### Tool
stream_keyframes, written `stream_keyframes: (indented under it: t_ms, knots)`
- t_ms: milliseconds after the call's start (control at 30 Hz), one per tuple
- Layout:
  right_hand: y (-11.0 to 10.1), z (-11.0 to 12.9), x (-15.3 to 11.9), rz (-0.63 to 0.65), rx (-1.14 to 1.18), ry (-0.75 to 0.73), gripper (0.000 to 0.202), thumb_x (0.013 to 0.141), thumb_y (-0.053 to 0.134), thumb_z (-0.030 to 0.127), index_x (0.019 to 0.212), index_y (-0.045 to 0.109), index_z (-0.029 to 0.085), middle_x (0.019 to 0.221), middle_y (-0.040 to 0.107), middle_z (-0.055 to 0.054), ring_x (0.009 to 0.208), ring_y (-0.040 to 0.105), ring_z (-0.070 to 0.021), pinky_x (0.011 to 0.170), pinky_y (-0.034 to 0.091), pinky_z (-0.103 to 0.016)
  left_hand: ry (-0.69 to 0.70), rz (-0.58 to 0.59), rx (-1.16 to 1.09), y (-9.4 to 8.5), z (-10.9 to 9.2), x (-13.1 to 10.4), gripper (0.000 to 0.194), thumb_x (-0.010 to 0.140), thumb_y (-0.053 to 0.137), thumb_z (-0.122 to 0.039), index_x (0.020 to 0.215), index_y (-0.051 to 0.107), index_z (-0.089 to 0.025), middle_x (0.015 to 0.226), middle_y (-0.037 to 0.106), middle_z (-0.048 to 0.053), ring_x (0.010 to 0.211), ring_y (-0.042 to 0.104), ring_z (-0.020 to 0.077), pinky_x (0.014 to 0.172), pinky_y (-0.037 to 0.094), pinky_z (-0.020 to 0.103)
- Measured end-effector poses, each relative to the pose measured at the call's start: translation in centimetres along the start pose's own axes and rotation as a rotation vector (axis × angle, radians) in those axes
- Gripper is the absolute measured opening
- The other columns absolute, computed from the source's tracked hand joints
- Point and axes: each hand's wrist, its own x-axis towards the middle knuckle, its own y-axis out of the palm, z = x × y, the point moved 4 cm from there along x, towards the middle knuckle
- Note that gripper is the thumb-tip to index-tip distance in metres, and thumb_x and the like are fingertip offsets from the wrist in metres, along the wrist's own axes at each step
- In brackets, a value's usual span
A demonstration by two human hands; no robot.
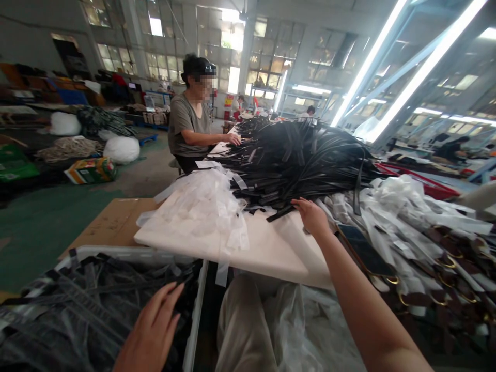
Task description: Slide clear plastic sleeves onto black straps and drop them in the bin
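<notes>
My right hand [313,216] reaches to the near edge of a large heap of black straps [306,155] on the white table [275,243]. Its fingers are stretched out and apart from the thumb, with the fingertips at the end of one black strap [282,212]; whether they touch it I cannot tell. Low on the left, my left hand [153,328] hovers with fingers extended over a white bin [196,315] filled with dark straps in clear sleeves [77,310]. Nothing shows in that hand.
Clear plastic sleeves [209,201] lie piled on the table's left. On the right are wrapped straps with gold rings [445,258] and a dark phone-like slab [364,250]. A cardboard box [112,222] stands beyond the bin. A co-worker [194,119] handles the heap's far side.
</notes>
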Motion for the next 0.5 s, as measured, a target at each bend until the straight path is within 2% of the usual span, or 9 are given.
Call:
stream_keyframes:
  t_ms: [67, 133, 200, 267, 333, 367, 433, 500]
  knots:
    - [-1.8, 1.4, -1.6, -0.067, 0.015, -0.041, 0.034, 0.096, 0.041, 0.017, 0.115, 0.069, 0.019, 0.117, 0.073, -0.01, 0.122, 0.061, -0.0255, 0.111, 0.04, -0.046, 0.16, 0.035, 0.077, 1.3, -1.8, 3.1, 0.058, 0.093, 0.048, -0.014, 0.148, 0.037, -0.03, 0.141, 0.053, 0.009, 0.124, 0.056, 0.0278, 0.102, 0.053, 0.046]
    - [-3.9, 3.8, -3.9, -0.108, 0.045, -0.142, 0.032, 0.095, 0.043, 0.017, 0.114, 0.068, 0.02, 0.118, 0.073, -0.008, 0.123, 0.06, -0.0234, 0.113, 0.039, -0.044, 0.279, 0.027, 0.091, 2.4, -3.0, 5.8, 0.065, 0.09, 0.048, -0.003, 0.147, 0.039, -0.034, 0.143, 0.054, 0.007, 0.124, 0.055, 0.0271, 0.101, 0.053, 0.046]
    - [-6.3, 6.8, -6.9, -0.155, 0.099, -0.296, 0.031, 0.095, 0.044, 0.014, 0.114, 0.067, 0.021, 0.117, 0.073, -0.007, 0.123, 0.06, -0.0224, 0.114, 0.037, -0.045, 0.375, -0.019, 0.037, 3.1, -4.0, 7.8, 0.06, 0.09, 0.046, 0.0, 0.14, 0.05, -0.032, 0.138, 0.059, 0.007, 0.118, 0.057, 0.0262, 0.097, 0.055, 0.045]
    - [-8.5, 9.8, -10.5, -0.168, 0.212, -0.464, 0.032, 0.096, 0.043, 0.011, 0.117, 0.065, 0.021, 0.114, 0.074, -0.007, 0.119, 0.063, -0.0223, 0.117, 0.033, -0.047, 0.403, -0.105, -0.091, 2.9, -5.0, 9.2, 0.044, 0.092, 0.046, -0.004, 0.125, 0.064, -0.027, 0.128, 0.066, 0.008, 0.112, 0.06, 0.0256, 0.093, 0.056, 0.043]
    - [-9.4, 12.7, -14.2, -0.044, 0.409, -0.625, 0.031, 0.099, 0.044, 0.014, 0.121, 0.064, 0.022, 0.109, 0.075, -0.007, 0.112, 0.067, -0.0215, 0.118, 0.032, -0.045, 0.332, -0.173, -0.313, 2.1, -6.0, 10.0, 0.03, 0.094, 0.048, -0.009, 0.105, 0.071, -0.023, 0.116, 0.072, 0.008, 0.108, 0.063, 0.0238, 0.091, 0.056, 0.04]
    - [-9.3, 14.2, -15.9, 0.053, 0.511, -0.698, 0.027, 0.1, 0.046, 0.019, 0.118, 0.066, 0.024, 0.102, 0.076, -0.006, 0.104, 0.07, -0.0202, 0.114, 0.039, -0.04, 0.255, -0.169, -0.453, 1.5, -6.4, 10.2, 0.025, 0.095, 0.049, -0.012, 0.098, 0.072, -0.022, 0.113, 0.073, 0.008, 0.107, 0.064, 0.0223, 0.092, 0.056, 0.037]
    - [-8.1, 16.9, -18.9, 0.209, 0.645, -0.796, 0.024, 0.101, 0.048, 0.033, 0.104, 0.071, 0.028, 0.079, 0.075, -0.001, 0.081, 0.073, -0.016, 0.09, 0.055, -0.024, 0.053, -0.092, -0.729, 0.3, -7.3, 9.8, 0.02, 0.095, 0.051, -0.016, 0.094, 0.07, -0.023, 0.112, 0.074, 0.006, 0.108, 0.066, 0.0189, 0.096, 0.054, 0.033]
    - [-5.9, 19.5, -20.8, 0.289, 0.694, -0.835, 0.035, 0.102, 0.043, 0.045, 0.089, 0.071, 0.029, 0.058, 0.066, 0.003, 0.057, 0.067, -0.0123, 0.061, 0.055, -0.015, -0.13, -0.002, -0.944, -1.2, -7.9, 8.3, 0.02, 0.097, 0.049, -0.023, 0.092, 0.068, -0.024, 0.103, 0.075, 0.002, 0.102, 0.069, 0.0156, 0.104, 0.05, 0.032]
